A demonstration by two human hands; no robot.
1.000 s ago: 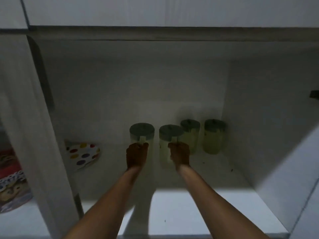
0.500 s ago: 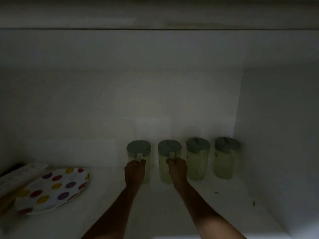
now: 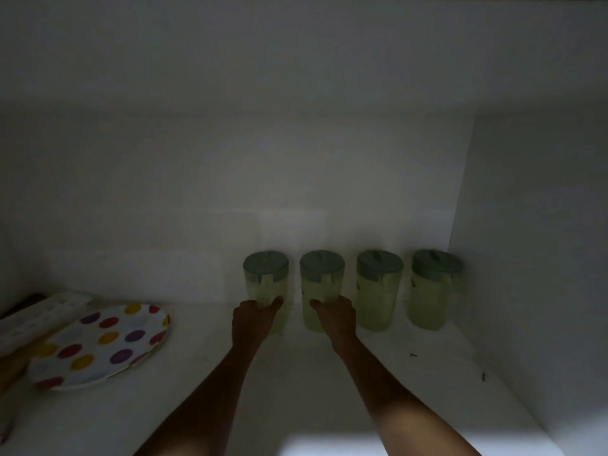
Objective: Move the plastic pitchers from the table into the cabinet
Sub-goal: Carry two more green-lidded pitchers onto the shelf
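Several pale green plastic pitchers with dull green lids stand upright in a row against the back wall of the dim cabinet. My left hand (image 3: 253, 322) grips the handle of the leftmost pitcher (image 3: 266, 281). My right hand (image 3: 335, 319) grips the handle of the second pitcher (image 3: 321, 278). Both pitchers rest on the white shelf (image 3: 296, 383). Two more pitchers (image 3: 378, 291) (image 3: 431, 291) stand free to the right, the last one close to the cabinet's right wall.
A white plate with coloured dots (image 3: 98, 347) lies at the left of the shelf, with a white ice-cube tray (image 3: 36, 314) behind it. The cabinet's right wall (image 3: 526, 258) closes the space. Small dark specks lie on the shelf at the right.
The view has moved deeper into the cabinet. Both hands have pushed their pitchers back into line with the two at the right, and still hold the handles.
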